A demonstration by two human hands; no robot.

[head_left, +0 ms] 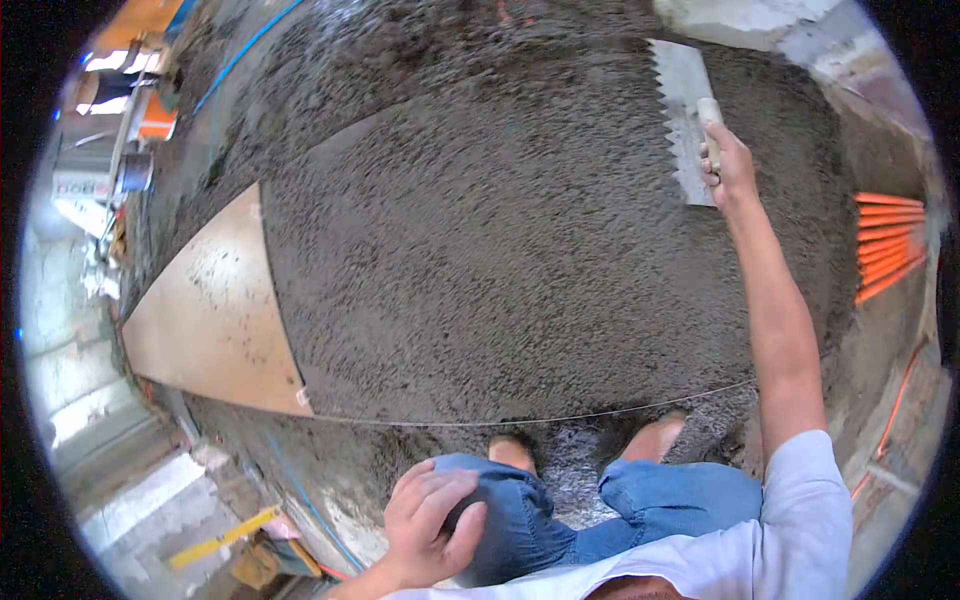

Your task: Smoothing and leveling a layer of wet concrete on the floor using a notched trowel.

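Observation:
My right hand (735,165) is closed round the pale handle of a notched trowel (680,90). The trowel's toothed edge points left, and its flat metal blade lies over the wet grey mortar bed (500,230) at the far right. Over by my bent knee, my left hand (432,520) is open, its fingers loosely curled and the thumb apart, with nothing visible in it. A beige tile (215,300) lies on the left of the mortar, small dark specks on its face and little white clips at two corners. A thin taut string (560,416) runs along the near edge of the bed.
Several orange tubes (888,245) stick out at the right wall. A blue line (245,55) crosses the far left. Buckets, including an orange one (158,118), stand at the left edge. A yellow spirit level (222,538) lies at the lower left. My bare feet (655,437) are just behind the string.

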